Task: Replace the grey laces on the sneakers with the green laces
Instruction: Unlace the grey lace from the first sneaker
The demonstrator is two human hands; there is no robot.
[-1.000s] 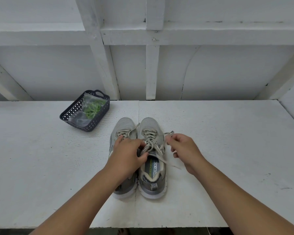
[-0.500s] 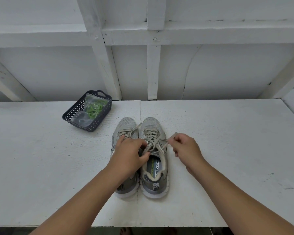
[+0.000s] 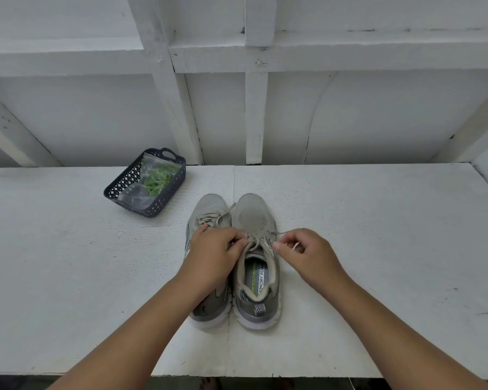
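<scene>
White boards back the counter [image 3: 378, 220] where our sneakers [image 3: 254, 266] stand side by side, toes away from us. Our left hand [image 3: 213, 256] pinches the grey laces [image 3: 254, 240] at the right shoe's throat; our right hand [image 3: 304, 254] seems to pinch a loose end drawn rightward, across the shoe's long axis. Green laces [image 3: 155, 180] wait bagged in the basket [image 3: 119, 190], far left, nearer our left hand.
</scene>
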